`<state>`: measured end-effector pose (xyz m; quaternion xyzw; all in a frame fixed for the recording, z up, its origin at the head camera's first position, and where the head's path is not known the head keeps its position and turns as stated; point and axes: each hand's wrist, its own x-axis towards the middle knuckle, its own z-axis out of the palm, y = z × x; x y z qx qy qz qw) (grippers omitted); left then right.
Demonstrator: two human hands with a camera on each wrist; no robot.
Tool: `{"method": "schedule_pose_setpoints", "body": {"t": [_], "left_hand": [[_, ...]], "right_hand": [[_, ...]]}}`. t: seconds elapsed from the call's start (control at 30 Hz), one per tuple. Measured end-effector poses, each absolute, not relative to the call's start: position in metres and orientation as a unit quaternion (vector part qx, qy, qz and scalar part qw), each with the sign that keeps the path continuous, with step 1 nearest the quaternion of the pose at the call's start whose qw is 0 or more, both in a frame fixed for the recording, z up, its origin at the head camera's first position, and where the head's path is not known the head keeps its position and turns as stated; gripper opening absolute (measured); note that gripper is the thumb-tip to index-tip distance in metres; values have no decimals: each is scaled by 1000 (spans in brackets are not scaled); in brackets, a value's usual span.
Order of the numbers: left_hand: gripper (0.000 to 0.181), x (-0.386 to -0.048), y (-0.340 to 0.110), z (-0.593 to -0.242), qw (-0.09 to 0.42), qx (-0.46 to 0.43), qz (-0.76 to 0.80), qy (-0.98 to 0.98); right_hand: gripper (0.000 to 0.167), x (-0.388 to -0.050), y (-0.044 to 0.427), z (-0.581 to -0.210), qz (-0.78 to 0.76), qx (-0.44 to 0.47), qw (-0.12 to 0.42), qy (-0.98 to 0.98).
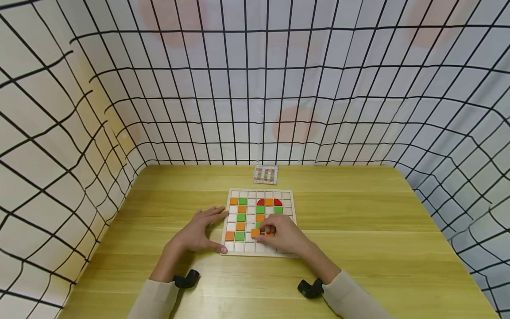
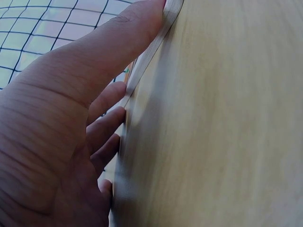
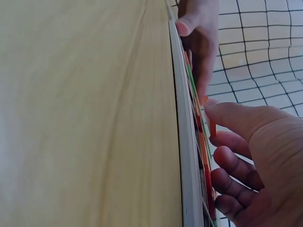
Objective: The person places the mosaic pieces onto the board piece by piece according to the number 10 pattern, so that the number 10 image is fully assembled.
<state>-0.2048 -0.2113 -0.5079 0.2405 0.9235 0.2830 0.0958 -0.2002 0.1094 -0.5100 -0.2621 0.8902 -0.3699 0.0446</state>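
A white wooden grid board [image 1: 255, 193] lies on the table, with orange and green square tiles in its left columns. Farther right on it sit more squares and red quarter-round tiles [image 1: 277, 202]. My right hand [image 1: 284, 235] pinches an orange square tile [image 1: 255, 233] between thumb and fingers, over the lower middle of the board; in the right wrist view the orange tile [image 3: 212, 127] shows edge-on. That hand hides some tiles beneath it. My left hand [image 1: 198, 231] rests at the board's left edge, fingers spread, thumb near the lower left corner.
A small card [image 1: 265, 175] printed with a coloured grid pattern lies behind the board. The wooden table [image 1: 350, 208] is bordered by black netting [image 1: 247, 88] in front of pale cloth at the back and sides. A black device [image 1: 311, 288] is worn at each wrist.
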Motion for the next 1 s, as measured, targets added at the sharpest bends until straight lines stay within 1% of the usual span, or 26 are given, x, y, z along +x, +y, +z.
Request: {"method": "schedule_pose_setpoints", "body": {"t": [0.2,0.47,0.73,0.87,1.0], "left_hand": [[114,-205,-211,-508,94,240,282,924],[114,-205,-210,-507,97,237,282,925],[114,-205,-209,-506,99,237,282,924],[114,-205,-209,-506,99,237,285,924],[114,-206,-208,-505,97,238,286,923]], "right_hand": [[22,-197,102,-507,-344,-259,45,901],[22,-196,97,-508,-333,-273,26,902],[22,-196,95,-511,-328,-271,18,905],[25,-197,97,-510,-337,-270,26,901],[24,-198,104,-506,-374,-250,52,892]]}}
